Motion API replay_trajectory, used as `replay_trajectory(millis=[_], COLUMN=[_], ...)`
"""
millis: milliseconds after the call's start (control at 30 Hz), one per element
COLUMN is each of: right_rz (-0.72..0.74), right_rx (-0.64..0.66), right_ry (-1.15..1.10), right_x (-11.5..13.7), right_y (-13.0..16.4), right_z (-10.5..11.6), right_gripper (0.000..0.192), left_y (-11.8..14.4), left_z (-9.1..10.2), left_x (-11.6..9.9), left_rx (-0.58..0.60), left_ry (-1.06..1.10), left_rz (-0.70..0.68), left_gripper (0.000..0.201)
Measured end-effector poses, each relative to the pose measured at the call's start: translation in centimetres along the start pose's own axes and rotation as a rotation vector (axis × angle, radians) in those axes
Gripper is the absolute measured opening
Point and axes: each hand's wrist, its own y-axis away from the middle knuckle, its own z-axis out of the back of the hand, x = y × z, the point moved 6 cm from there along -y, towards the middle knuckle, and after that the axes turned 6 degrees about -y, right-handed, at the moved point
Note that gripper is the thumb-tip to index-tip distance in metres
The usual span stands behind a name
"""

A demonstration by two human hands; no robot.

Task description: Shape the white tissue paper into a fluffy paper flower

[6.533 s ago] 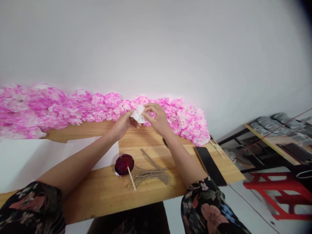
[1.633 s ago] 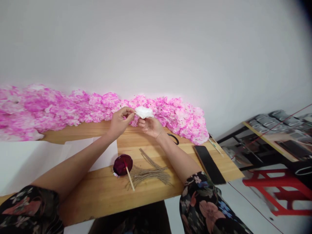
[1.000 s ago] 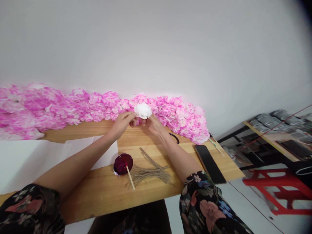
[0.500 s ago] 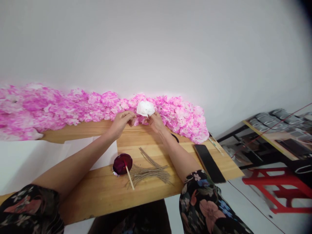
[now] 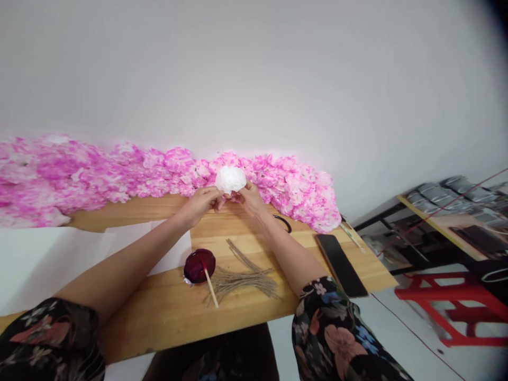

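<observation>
A white paper flower is held up over the far side of the wooden table. My right hand grips it at its lower right, fingers closed. My left hand is closed at its lower left, fingertips against the underside; the flower partly hides what they pinch. Nearer me stands a bowl of dark red liquid with a wooden stick resting in it. Beside it lies a bundle of thin brown twine pieces.
Pink-and-white paper flowers are heaped along the wall. White paper sheets cover the left side. A dark phone, a black handle-like loop and a brush lie right. Beyond are a red stool and another table.
The white flower has moved slightly left and down. My left hand has come right to meet it, so both hands are now at its base.
</observation>
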Motion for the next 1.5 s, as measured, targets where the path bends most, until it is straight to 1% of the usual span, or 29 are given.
replay_trajectory(millis=[100, 200, 300, 367, 400, 467, 533, 600, 767, 867, 1000, 1167, 1267, 1333, 1400, 1467, 1500], right_rz=[-0.001, 0.009, -0.008, -0.047, -0.069, -0.109, -0.131, -0.126, -0.082, -0.050, -0.035, -0.049, -0.082, -0.143, -0.226, -0.292, -0.310], right_rx=[0.003, 0.034, 0.054, 0.031, 0.012, -0.019, -0.020, 0.000, 0.027, 0.035, 0.039, 0.057, 0.045, 0.024, 0.013, 0.020, 0.028], right_ry=[0.000, 0.007, -0.026, -0.098, -0.138, -0.191, -0.190, -0.146, -0.027, 0.025, 0.093, 0.100, -0.019, -0.152, -0.276, -0.360, -0.385], right_x=[-0.1, -0.5, -1.1, -1.5, -1.7, -2.0, -2.1, -2.1, -2.1, -1.8, -1.5, -2.2, -2.5, -2.5, -2.5, -2.4, -2.3], right_y=[-0.1, -0.1, -0.2, -0.2, -0.2, -0.2, -0.2, -0.1, 0.1, 0.3, 0.4, 0.2, 0.0, -0.1, -0.1, 0.0, 0.1], right_z=[0.1, -0.1, -0.4, -0.4, -0.3, -0.3, -0.4, -0.5, -0.7, -0.9, -1.0, -0.7, -0.5, -0.3, -0.3, -0.6, -0.7], right_gripper=[0.045, 0.042, 0.040, 0.040, 0.039, 0.038, 0.036, 0.035, 0.037, 0.032, 0.030, 0.030, 0.031, 0.031, 0.029, 0.027, 0.028], left_y=[-0.1, -0.2, -0.2, 0.0, 0.1, 0.6, 1.1, 1.4, 1.4, 1.3, 1.1, 1.2, 1.3, 1.3, 1.0, 0.6, 0.3], left_z=[-0.1, -0.1, 0.1, 0.4, 0.6, 1.0, 1.1, 1.0, 1.0, 1.4, 1.9, 2.4, 2.8, 3.2, 3.4, 3.3, 3.0], left_x=[0.1, -0.2, -0.8, -1.3, -1.7, -2.5, -3.0, -3.2, -2.7, -2.6, -2.6, -3.0, -3.3, -3.2, -2.6, -1.6, -1.0], left_rx=[0.022, 0.034, 0.013, -0.029, -0.064, -0.147, -0.215, -0.249, -0.284, -0.317, -0.361, -0.411, -0.444, -0.466, -0.472, -0.421, -0.363], left_ry=[0.019, 0.041, 0.091, 0.076, 0.029, -0.145, -0.351, -0.511, -0.758, -0.833, -0.828, -0.728, -0.621, -0.535, -0.458, -0.406, -0.393], left_rz=[-0.019, -0.070, -0.139, -0.189, -0.222, -0.302, -0.373, -0.412, -0.412, -0.396, -0.384, -0.372, -0.365, -0.352, -0.327, -0.285, -0.256], left_gripper=[0.030, 0.031, 0.030, 0.032, 0.034, 0.034, 0.032, 0.032, 0.019, 0.015, 0.013, 0.014, 0.015, 0.016, 0.019, 0.025, 0.029])
